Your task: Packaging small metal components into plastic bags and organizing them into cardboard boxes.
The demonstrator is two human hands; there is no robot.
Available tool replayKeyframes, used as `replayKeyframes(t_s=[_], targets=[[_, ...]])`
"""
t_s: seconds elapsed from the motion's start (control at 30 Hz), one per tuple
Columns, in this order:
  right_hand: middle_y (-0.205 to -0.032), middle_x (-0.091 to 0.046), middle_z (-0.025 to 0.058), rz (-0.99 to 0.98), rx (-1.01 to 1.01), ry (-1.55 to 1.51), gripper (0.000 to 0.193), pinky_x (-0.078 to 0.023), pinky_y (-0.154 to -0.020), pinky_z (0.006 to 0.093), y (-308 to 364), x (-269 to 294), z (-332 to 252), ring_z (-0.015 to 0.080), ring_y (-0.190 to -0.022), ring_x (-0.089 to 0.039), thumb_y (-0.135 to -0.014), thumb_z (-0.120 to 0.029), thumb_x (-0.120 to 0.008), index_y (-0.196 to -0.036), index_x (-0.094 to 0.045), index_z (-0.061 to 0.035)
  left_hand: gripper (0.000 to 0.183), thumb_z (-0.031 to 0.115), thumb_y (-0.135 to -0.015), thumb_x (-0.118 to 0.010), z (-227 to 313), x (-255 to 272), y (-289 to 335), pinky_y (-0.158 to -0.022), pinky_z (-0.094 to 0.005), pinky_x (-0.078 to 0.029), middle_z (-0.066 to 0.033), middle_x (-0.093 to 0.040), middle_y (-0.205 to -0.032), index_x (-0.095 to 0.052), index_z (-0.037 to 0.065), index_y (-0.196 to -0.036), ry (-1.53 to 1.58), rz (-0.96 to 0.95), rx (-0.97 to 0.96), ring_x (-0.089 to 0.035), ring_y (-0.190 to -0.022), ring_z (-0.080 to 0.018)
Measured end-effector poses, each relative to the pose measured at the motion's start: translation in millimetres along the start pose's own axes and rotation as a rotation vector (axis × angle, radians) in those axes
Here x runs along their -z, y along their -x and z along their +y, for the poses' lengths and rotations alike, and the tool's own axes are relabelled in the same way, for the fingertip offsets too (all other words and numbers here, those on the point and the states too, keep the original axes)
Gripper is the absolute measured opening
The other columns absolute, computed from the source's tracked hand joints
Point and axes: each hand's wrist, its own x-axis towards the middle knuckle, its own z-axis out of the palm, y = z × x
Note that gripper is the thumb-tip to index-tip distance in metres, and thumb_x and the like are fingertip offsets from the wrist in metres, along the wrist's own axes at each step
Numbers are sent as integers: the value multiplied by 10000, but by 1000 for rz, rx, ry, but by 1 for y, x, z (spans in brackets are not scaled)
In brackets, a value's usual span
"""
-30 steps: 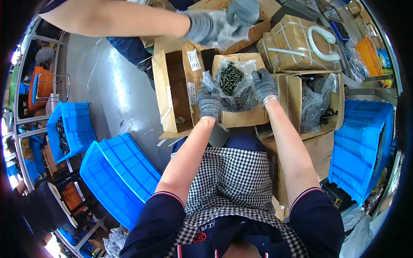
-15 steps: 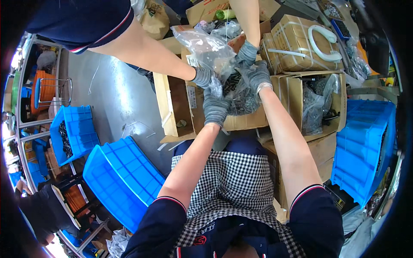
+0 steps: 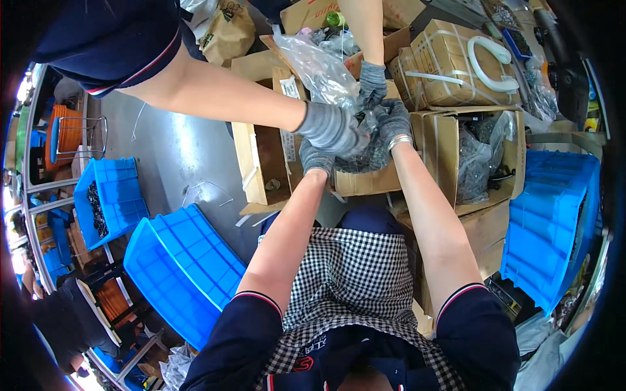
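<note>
A clear plastic bag (image 3: pixel 319 68) with small dark metal parts (image 3: pixel 365 161) in its lower end lies over an open cardboard box (image 3: pixel 365 185). My right hand (image 3: pixel 395 122), in a grey knitted glove, is closed on the bag's right side. On the left side is my gloved left hand (image 3: pixel 317 159), closed at the bag's edge, its fingers mostly hidden. A co-worker's gloved hand (image 3: pixel 334 129) crosses over it and reaches to the bag's mouth. The co-worker's other gloved hand (image 3: pixel 373 85) grips the bag from the far side.
An open box (image 3: pixel 450 156) with bagged dark parts stands right, with a strapped carton (image 3: pixel 443 68) behind. Blue bins stand left (image 3: pixel 186 260) and right (image 3: pixel 544 221); a smaller blue bin (image 3: pixel 124 195) holds dark parts. A paper sack (image 3: pixel 228 32) stands at the far left.
The co-worker's nearer hand has moved right and toward me, now covering my left fingers. My left hand has shifted slightly left and away. The bag's far end has tilted a little.
</note>
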Motion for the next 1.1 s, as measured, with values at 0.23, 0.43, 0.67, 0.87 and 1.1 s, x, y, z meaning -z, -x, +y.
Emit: replayKeyframes(t_s=[0.23, 0.43, 0.67, 0.87, 1.1], targets=[[-847, -573, 107, -9, 1, -44, 362, -449, -721, 276, 3, -7, 6, 163, -783, -539, -740, -93, -631, -1049, -458, -16, 417, 230, -894, -350, -19, -11, -26, -977, -312, -297, -58, -369, -1317, -338, 88, -1286, -598, 81, -399, -360, -1197, -201], [-826, -578, 125, 158, 89, -44, 294, -451, -717, 299, 18, -10, -4, 208, -771, -556, -738, -68, -609, -1002, -487, -24, 389, 200, -881, -360, -37, -14, -47, -952, -343, -319, -79, -395, -1290, -386, 93, -1254, -1057, 118, -579, -393, -1162, -225], [-814, -562, 182, -11, 549, 618, 169, -438, -710, 351, 25, 6, -38, 302, -770, -549, -762, -105, -552, -895, -538, -2, 329, 162, -869, -362, 17, 16, -14, -855, -362, -399, -115, -449, -1230, -473, 95, -1171, -760, -165, -175, -473, -1065, -255], [-856, -569, 177, 86, 411, 265, 251, -429, -742, 358, 57, 4, -35, 303, -802, -549, -775, -173, -559, -946, -524, 8, 298, 231, -872, -383, -24, 10, -42, -770, -357, -448, -79, -571, -1045, -541, 107, -1092, -352, 32, -284, -561, -909, -237], [-1015, -558, 169, -50, -27, -110, 484, -396, -846, 318, 45, -2, 44, 284, -944, -533, -747, -295, -625, -1087, -474, 16, 363, 219, -866, -392, -37, 4, -44, -901, -335, -363, -77, -433, -1249, -437, 98, -1205, -1153, 249, -765, -432, -1112, -206]])
